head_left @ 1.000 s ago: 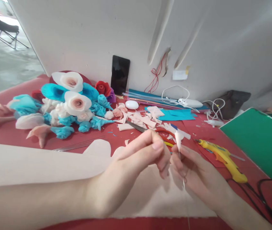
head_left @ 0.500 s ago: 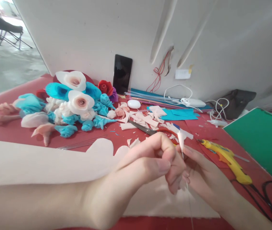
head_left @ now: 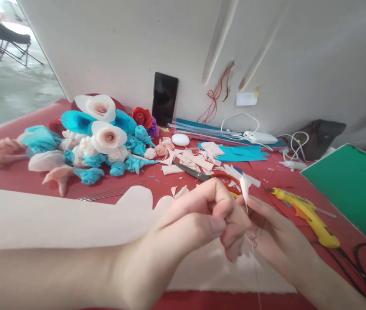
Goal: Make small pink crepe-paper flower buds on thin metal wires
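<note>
A small pale paper cone [head_left: 245,189] sits at the top of a thin wire [head_left: 255,262], held up in front of the person above the tabletop [head_left: 8,183]. It looks like an early stage: the paper is already formed into a narrow flared shape at the wire's tip, but no outer petals surround it, and the wire below is bare where it shows. By contrast, the flowers [head_left: 108,137] heaped at the left, in white, blue, pink, red and purple, seem shaped, many with layered petals. Cutting has evidently been done, since scraps [head_left: 199,160] lie beyond the hands and a rounded piece [head_left: 136,199] of pale paper lies by the large sheet [head_left: 41,219]. The scissors [head_left: 191,172] and the glue gun [head_left: 308,215] are both out of the hands, on the tabletop, as are several loose rods [head_left: 102,194].

The right hand [head_left: 278,234] pinches the wire just below the cone, its thumb and fingers closed near the cone's base; the wire's lower length hangs beneath. The left hand [head_left: 199,226] is just beside it, fingers curled inward and thumb folded against them. Its fingertips overlap the right hand's in this view, so whether they touch or grip the wire cannot be told.
</note>
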`<state>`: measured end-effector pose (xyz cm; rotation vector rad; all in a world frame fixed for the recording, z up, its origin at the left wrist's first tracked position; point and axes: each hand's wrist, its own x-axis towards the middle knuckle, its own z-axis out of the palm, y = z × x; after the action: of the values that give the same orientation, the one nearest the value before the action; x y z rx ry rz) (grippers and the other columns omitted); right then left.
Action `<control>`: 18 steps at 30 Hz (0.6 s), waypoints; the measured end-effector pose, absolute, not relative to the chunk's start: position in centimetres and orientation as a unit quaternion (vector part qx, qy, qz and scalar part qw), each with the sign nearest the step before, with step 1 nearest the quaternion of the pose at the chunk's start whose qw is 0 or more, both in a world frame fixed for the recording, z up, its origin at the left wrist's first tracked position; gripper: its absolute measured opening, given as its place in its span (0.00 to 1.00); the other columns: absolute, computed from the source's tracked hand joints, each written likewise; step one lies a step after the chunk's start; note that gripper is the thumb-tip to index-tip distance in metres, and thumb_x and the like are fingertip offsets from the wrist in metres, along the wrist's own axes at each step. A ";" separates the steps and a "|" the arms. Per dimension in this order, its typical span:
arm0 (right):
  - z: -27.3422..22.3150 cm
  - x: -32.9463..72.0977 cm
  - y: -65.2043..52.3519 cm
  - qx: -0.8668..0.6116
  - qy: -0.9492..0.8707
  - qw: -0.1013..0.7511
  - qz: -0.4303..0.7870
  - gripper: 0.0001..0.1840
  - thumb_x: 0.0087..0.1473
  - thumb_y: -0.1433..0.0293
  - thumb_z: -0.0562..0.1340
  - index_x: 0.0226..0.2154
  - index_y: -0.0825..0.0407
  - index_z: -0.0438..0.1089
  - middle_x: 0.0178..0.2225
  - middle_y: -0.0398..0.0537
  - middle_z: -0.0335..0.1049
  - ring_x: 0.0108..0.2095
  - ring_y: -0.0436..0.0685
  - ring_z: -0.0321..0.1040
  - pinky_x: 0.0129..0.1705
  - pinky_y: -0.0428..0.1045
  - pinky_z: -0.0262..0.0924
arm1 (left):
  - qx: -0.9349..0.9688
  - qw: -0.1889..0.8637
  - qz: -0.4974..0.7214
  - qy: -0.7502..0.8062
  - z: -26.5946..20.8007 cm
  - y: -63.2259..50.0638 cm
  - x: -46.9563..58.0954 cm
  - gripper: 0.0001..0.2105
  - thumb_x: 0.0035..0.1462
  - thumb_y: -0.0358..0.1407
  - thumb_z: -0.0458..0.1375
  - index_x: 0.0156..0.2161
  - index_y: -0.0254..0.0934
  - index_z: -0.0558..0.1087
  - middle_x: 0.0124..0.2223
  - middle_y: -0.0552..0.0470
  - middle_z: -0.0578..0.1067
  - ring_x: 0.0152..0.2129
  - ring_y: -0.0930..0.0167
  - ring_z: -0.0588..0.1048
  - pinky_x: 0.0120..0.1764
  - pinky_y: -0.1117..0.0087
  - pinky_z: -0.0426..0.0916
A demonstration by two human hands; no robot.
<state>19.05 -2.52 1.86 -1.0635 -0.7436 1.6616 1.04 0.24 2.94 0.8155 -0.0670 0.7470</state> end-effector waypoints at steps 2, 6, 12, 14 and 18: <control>1.9 19.0 -2.5 -0.437 -0.308 0.495 0.685 0.08 0.47 0.63 0.64 0.26 0.51 0.74 0.17 0.42 0.62 0.18 0.46 0.55 0.19 0.41 0.54 | 0.390 0.847 0.360 -0.016 3.1 0.2 1.1 0.05 0.53 0.31 0.51 0.28 0.36 0.58 0.27 0.54 0.60 0.26 0.74 0.62 0.33 0.72 0.59; 1.9 18.9 -2.5 -0.436 -0.313 0.496 0.683 0.09 0.47 0.63 0.64 0.25 0.52 0.73 0.16 0.41 0.60 0.18 0.46 0.54 0.19 0.41 0.54 | 0.396 0.842 0.366 0.029 3.8 0.0 1.0 0.06 0.52 0.30 0.49 0.26 0.36 0.56 0.25 0.55 0.59 0.24 0.75 0.62 0.32 0.72 0.59; 1.9 19.0 -2.5 -0.440 -0.316 0.496 0.679 0.08 0.47 0.63 0.64 0.25 0.50 0.74 0.17 0.41 0.62 0.18 0.45 0.55 0.19 0.40 0.54 | 0.383 0.848 0.363 0.049 4.6 -0.4 1.0 0.06 0.51 0.29 0.48 0.25 0.36 0.55 0.23 0.56 0.59 0.23 0.75 0.61 0.31 0.73 0.58; 1.8 19.1 -2.5 -0.444 -0.317 0.493 0.678 0.07 0.47 0.63 0.64 0.24 0.50 0.73 0.17 0.42 0.63 0.18 0.46 0.55 0.18 0.41 0.53 | 0.379 0.851 0.359 0.063 4.7 -0.5 0.9 0.07 0.52 0.31 0.48 0.25 0.36 0.55 0.23 0.56 0.60 0.23 0.75 0.62 0.32 0.72 0.59; 1.6 19.3 -2.6 -0.453 -0.318 0.478 0.681 0.13 0.48 0.63 0.63 0.18 0.52 0.71 0.15 0.43 0.61 0.18 0.48 0.55 0.19 0.43 0.53 | 0.367 0.861 0.346 0.071 4.7 -0.5 0.8 0.07 0.53 0.33 0.48 0.25 0.36 0.57 0.22 0.56 0.61 0.23 0.75 0.62 0.32 0.72 0.58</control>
<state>19.26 -2.56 1.57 -1.1070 -0.7774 1.6636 0.84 -0.54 4.69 0.7697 0.1492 0.7265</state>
